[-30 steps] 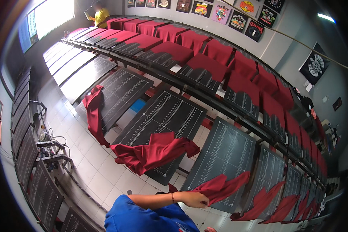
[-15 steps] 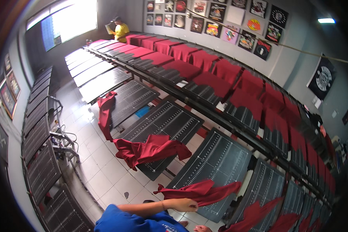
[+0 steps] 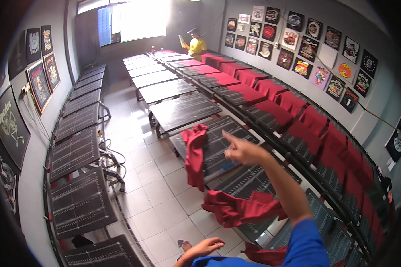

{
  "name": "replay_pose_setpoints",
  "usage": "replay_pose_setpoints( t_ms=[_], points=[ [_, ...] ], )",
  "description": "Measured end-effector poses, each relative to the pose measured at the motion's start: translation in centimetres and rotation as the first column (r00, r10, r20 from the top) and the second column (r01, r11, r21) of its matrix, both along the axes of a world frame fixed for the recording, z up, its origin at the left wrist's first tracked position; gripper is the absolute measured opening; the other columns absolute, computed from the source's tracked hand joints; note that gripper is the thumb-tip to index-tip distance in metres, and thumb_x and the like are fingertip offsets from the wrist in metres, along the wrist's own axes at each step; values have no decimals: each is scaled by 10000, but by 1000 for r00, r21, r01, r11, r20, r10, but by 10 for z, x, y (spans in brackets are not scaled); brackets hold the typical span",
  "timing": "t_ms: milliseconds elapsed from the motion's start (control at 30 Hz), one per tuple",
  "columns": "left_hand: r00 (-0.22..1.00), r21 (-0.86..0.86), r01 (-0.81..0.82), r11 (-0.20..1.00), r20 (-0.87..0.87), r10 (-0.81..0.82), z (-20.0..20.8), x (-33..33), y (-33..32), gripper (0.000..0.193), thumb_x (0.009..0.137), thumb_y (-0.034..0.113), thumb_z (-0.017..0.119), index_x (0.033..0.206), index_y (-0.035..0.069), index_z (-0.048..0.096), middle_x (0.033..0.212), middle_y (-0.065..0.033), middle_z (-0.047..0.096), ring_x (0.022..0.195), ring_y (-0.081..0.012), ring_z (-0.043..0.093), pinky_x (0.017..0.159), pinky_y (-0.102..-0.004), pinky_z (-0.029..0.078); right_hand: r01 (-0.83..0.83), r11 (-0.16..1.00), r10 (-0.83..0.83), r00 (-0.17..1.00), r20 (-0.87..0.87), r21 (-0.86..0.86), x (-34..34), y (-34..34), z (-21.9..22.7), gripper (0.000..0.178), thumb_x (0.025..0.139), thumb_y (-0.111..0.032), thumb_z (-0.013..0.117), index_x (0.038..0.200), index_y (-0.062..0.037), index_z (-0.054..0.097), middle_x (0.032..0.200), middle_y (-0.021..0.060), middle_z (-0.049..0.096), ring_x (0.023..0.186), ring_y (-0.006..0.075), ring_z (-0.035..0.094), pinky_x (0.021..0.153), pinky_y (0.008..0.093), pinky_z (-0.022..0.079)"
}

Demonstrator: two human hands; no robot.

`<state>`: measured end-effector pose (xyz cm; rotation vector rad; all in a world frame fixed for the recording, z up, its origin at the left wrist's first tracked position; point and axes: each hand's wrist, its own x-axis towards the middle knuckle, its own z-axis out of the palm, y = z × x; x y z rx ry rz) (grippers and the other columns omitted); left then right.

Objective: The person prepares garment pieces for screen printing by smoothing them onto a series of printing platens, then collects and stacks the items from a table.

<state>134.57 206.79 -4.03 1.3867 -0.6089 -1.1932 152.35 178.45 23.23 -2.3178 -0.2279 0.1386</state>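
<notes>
My right hand (image 3: 244,150) is raised over the row of dark printing boards, its index finger stretched out and the others curled, with nothing in it. Behind that hand lies a board (image 3: 229,133) with white ruled marks; a red cloth (image 3: 194,153), likely a garment, hangs off its left end. A second crumpled red cloth (image 3: 240,208) drapes over the board below my right forearm. Low in the picture, my left hand (image 3: 208,245) hangs above the tiled floor, empty, with loosely stretched fingers. Just right of it, a third red cloth (image 3: 265,254) is partly hidden by my blue sleeve.
A long dark rail (image 3: 254,118) runs between the near boards and a far row covered with red cloths (image 3: 272,111). More boards (image 3: 78,202) line the left wall beside a metal stand with hoses (image 3: 109,167). A person in yellow (image 3: 196,44) is at the far end.
My view has swung left and up toward the window. The right hand has risen from the lower edge to point across the boards. My left hand has drawn back from beside a red cloth.
</notes>
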Motion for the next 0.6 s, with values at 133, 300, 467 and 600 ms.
replay_pose_setpoints(
  t_ms=[133, 300, 467, 600],
  points=[
    [948, 12, -285, 959, 154, 280, 32, 115, 83, 333, 991, 273, 582, 1175, -1, 626, 1066, -87, 680, 1016, -169, 618, 894, -313, 485, 177, 877, -41, 954, 297, -446, 245, 26, 16, 803, 878, -247, 615, 1526, -22, 198, 1173, 257, 602, 1031, 327, 626, 868, 402, 500],
    [843, -42, -526, 849, 108, 527, 36, 254, 162, 286, 997, 226, 564, 1156, -6, 615, 1043, -84, 677, 971, -162, 626, 864, -299, 500, 286, 949, -278, 958, 72, -134, 449, 121, 40, 803, 894, -185, 535, 1557, -88, 93, 842, 91, 691, 664, 170, 652, 571, 334, 551],
    [777, 55, -625, 779, 139, 614, -15, 394, 225, 267, 996, 206, 566, 1152, -5, 617, 1043, -86, 681, 947, -164, 639, 839, -292, 506, 350, 930, -350, 937, 18, -116, 668, 138, 5, 730, 909, -230, 538, 1508, -92, 144, 839, 93, 679, 663, 177, 631, 576, 337, 543],
    [579, 334, -807, 487, 289, 762, -98, 460, 315, 287, 952, 239, 617, 1051, -28, 656, 880, -85, 705, 815, -153, 665, 764, -296, 535, 375, 922, -373, 927, 33, -93, 838, 169, -2, 636, 898, -224, 547, 1436, -79, 242, 832, 101, 683, 650, 184, 634, 569, 342, 541]
  ],
)
